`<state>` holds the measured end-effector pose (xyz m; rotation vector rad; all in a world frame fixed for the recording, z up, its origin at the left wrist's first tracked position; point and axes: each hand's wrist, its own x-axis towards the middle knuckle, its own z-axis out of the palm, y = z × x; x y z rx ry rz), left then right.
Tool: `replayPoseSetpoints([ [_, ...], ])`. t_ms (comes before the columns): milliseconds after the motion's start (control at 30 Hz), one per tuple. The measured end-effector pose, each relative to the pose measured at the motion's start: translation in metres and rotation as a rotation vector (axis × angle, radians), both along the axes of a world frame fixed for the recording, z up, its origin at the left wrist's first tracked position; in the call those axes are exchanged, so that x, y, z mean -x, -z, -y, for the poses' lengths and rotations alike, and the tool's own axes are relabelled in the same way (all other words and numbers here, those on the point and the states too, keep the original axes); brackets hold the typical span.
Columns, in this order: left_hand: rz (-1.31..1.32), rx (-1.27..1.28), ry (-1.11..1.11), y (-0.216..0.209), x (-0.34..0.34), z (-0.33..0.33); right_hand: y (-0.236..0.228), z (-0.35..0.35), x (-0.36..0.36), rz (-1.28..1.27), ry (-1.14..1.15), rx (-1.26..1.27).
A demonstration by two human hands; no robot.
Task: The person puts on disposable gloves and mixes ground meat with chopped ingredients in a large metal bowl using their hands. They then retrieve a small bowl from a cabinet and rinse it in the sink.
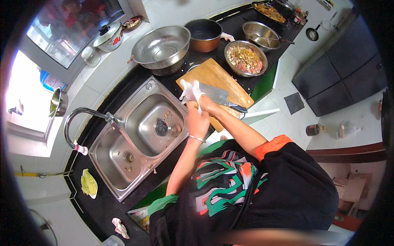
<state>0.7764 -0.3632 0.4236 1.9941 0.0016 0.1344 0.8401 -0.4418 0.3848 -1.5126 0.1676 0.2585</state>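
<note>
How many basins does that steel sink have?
2: the right-hand basin, beside the cutting board, and the left-hand basin, lower in the picture. Both show plainly; none seems hidden.

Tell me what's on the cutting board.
A cleaver lies on the cutting board. The gloved right hand and the left hand cover part of the board; anything beneath them is hidden.

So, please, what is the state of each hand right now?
Left hand: closed, seemingly pinching the white glove.
Right hand: at least partly gloved; open or closed cannot be told.
</note>
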Motion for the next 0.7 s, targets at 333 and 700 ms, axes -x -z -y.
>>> replayPoseSetpoints([
  [333,0.411,-0.337,0.247,0.016,-0.01,0.001,0.057,0.006,-0.053,0.043,0.297,-0.335],
  [700,0.384,-0.362,0.247,0.014,0.006,0.009,0.036,0.013,-0.076,0.973,0.266,0.152],
])
